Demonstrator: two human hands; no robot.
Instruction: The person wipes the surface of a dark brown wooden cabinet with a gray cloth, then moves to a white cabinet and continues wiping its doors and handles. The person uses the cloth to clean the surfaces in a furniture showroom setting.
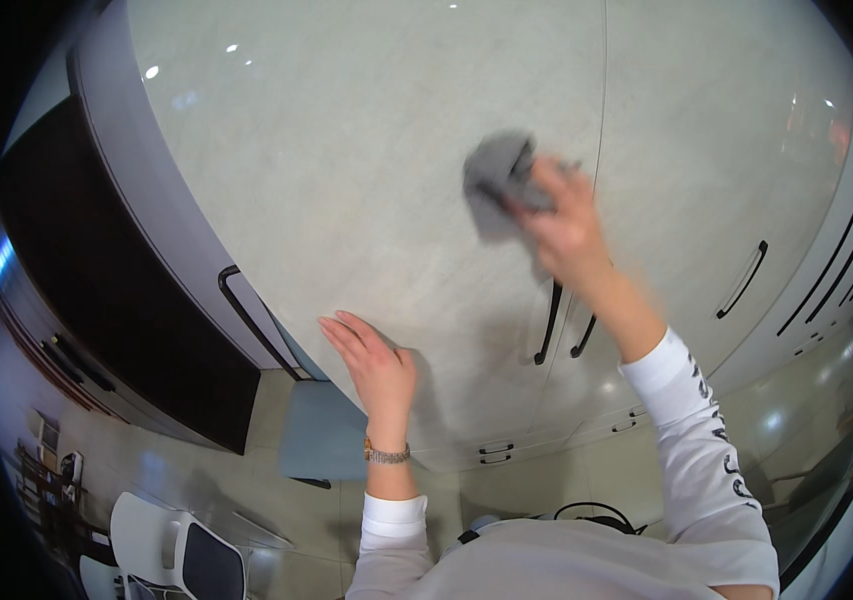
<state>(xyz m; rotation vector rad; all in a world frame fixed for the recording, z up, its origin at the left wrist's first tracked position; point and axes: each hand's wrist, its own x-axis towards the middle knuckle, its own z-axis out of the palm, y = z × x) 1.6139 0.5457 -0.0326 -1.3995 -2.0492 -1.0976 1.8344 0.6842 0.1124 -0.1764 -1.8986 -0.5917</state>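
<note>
My right hand (565, 225), blurred, grips a bunched grey cloth (497, 180) against the pale, glossy cabinet door (396, 187), near the seam between two doors. Part of the cloth is folded under my fingers. My left hand (374, 360) holds nothing and lies flat against the same door close to its left edge, fingers stretched upward and thumb apart. A metal-band wristwatch (387, 453) is on my left wrist. Below my right hand, two black bar handles, a left one (548, 322) and a right one (583, 336), flank the seam.
Drawers with small black handles (496, 450) run along the cabinet's base. At the left are a black curved handle (254, 322), a blue-grey chair seat (325, 431) and a dark panel (133, 277). A white chair (148, 525) stands lower left. Black slots (824, 255) mark the right side.
</note>
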